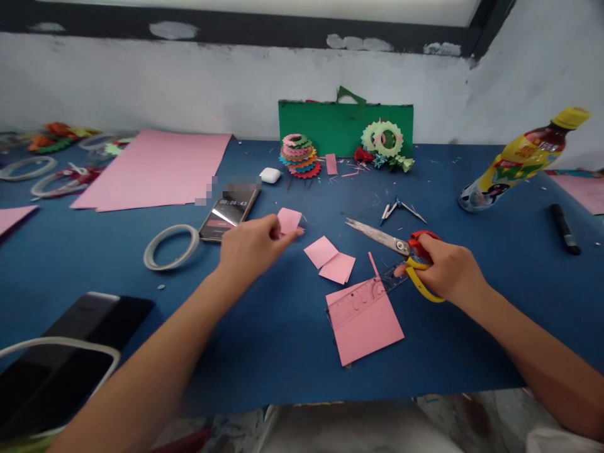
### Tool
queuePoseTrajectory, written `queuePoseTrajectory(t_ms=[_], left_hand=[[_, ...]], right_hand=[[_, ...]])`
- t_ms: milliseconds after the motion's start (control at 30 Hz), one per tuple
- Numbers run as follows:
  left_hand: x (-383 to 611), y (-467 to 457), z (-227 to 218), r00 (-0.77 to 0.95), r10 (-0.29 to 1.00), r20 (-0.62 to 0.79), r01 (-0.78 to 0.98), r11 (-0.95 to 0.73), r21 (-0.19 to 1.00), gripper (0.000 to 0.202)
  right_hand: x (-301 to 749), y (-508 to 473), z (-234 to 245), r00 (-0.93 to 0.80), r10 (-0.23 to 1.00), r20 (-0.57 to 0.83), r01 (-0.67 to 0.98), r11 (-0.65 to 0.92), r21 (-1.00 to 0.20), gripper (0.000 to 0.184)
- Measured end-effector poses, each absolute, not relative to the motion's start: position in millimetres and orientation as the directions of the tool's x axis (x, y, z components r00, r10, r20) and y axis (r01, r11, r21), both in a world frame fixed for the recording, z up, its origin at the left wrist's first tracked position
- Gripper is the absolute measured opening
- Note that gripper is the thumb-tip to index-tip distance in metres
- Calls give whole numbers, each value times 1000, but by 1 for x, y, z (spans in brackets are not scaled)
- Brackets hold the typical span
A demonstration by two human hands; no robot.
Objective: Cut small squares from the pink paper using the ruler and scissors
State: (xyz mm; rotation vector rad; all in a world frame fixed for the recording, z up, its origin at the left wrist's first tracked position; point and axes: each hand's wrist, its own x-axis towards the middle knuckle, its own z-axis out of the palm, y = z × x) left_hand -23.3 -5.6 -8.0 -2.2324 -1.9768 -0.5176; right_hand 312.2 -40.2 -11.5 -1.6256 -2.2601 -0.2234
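Left hand [252,246] pinching a small pink paper square [289,220]; right hand [446,269] gripping scissors [399,244]; two cut squares [330,259] lying between, larger pink sheet [365,324] remaining uncut.

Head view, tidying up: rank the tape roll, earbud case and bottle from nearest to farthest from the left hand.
From the left hand:
1. Tape roll, just to its left.
2. Earbud case, behind it, toward the wall.
3. Bottle, far right.
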Motion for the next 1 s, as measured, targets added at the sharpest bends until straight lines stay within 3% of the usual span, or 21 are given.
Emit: queuePoseTrajectory(t_ms=[100, 200, 367, 467, 567, 633, 800, 1000], left_hand=[[3, -18, -15, 419, 875, 244, 846, -473, 246, 31], [19, -23, -26, 522, 828, 203, 758, -560, 335, 33], [14, -21, -31, 415, 893, 176, 771, -448, 453, 35], [9, -21, -24, 306, 935, 180, 729, -351, 587, 34], [11, -21, -15, 167, 984, 68, 528, -148, 836, 36], [14, -23, -10, 142, 989, -50, 340, -1, 940, 35], [19, -25, -7, 163, 978, -133, 88, 120, 989, 32], [20, -26, -9, 164, 971, -174, 36, 171, 985, 33]], right_hand=[[312, -40, -12, -288, 881, 376, 939, 337, -72, 50], [311, -41, -13, -298, 875, 382, 937, 344, -57, 49], [311, -41, -12, -305, 875, 377, 937, 347, -47, 47], [311, -41, -12, -303, 880, 367, 938, 343, -48, 47], [311, -40, -13, -299, 885, 357, 939, 339, -53, 48], [311, -40, -13, -298, 887, 352, 939, 339, -60, 48], [311, -40, -13, -297, 893, 337, 940, 336, -62, 48], [311, -39, -14, -291, 902, 318, 945, 324, -54, 47]])
